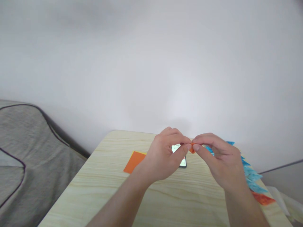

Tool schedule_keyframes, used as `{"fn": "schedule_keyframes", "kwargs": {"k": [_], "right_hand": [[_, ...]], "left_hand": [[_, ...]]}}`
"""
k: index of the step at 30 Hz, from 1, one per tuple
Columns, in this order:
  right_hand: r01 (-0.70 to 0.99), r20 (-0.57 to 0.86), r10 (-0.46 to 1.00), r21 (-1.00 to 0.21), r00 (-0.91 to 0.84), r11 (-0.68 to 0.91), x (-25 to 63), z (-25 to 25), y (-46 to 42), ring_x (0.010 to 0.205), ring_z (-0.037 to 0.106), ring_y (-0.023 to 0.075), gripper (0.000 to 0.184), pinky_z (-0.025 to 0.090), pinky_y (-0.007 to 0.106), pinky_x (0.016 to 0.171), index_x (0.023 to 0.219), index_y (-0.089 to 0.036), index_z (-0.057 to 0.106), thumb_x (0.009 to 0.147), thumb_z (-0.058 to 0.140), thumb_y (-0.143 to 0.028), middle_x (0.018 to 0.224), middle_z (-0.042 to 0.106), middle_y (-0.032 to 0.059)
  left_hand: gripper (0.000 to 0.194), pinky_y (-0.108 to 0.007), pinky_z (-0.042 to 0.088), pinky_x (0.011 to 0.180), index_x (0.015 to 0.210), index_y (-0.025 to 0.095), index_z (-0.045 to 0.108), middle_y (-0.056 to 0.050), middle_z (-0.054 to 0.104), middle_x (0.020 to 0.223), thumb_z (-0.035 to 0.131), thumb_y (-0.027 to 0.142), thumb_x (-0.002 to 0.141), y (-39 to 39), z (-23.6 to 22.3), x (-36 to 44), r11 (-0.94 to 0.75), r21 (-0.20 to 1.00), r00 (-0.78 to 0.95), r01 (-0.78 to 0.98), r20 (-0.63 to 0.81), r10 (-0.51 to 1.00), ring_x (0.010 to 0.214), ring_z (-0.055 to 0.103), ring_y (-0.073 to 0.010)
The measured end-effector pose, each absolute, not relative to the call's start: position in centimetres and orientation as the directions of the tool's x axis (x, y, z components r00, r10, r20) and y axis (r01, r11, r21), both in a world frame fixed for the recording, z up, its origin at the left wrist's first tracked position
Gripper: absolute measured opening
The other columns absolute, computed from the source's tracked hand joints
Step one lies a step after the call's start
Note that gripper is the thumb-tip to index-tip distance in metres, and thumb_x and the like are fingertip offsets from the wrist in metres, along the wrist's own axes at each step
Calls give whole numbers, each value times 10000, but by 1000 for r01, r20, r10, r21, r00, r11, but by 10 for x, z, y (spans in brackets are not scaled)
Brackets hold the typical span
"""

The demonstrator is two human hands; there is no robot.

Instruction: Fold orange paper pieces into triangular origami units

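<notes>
Left hand (162, 156), right hand (227, 162): fingers pinch orange piece (193, 150) between their tips | looks papery, light, crushable | best held lightly by edges

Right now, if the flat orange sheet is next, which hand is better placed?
Left, probably: left hand is nearer the sheet, right hand sits beyond the phone. Both pinch the small piece, so left would release first.
</notes>
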State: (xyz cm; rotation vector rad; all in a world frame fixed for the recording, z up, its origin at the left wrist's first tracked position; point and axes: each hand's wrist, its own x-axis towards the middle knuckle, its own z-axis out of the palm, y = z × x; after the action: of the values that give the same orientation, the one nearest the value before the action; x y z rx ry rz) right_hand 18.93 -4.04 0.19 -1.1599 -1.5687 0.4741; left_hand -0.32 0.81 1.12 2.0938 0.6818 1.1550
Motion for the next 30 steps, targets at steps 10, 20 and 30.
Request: {"fn": "schedule_keyframes", "kwargs": {"k": [10, 20, 30], "right_hand": [[301, 492, 858, -849, 147, 435, 184, 10, -45, 877, 676, 228, 8, 546, 395, 792, 907, -250, 748, 909, 746, -243, 925, 729, 52], [223, 422, 852, -903, 309, 366, 177, 11, -44, 817, 734, 200, 57, 611, 352, 774, 955, -252, 746, 923, 750, -298, 954, 774, 43], [307, 552, 832, -803, 58, 511, 181, -3, -45, 1067, 722, 233, 249, 631, 382, 885, 1115, -331, 758, 899, 762, -208, 1159, 765, 29]], "left_hand": [[169, -324, 498, 773, 892, 237, 808, -30, 763, 867, 663, 261, 975, 7, 11, -1, -569, 822, 400, 24, 514, 759, 844, 639, -177], [163, -307, 570, 763, 984, 203, 787, -73, 758, 988, 722, 346, 941, 5, 2, 6, -414, 881, 129, -229, 449, 884, 935, 690, -204], [94, -302, 572, 841, 1017, 218, 754, -49, 734, 1002, 674, 235, 972, 2, 0, 12, -556, 818, 104, -147, 572, 814, 943, 680, -177]]}}
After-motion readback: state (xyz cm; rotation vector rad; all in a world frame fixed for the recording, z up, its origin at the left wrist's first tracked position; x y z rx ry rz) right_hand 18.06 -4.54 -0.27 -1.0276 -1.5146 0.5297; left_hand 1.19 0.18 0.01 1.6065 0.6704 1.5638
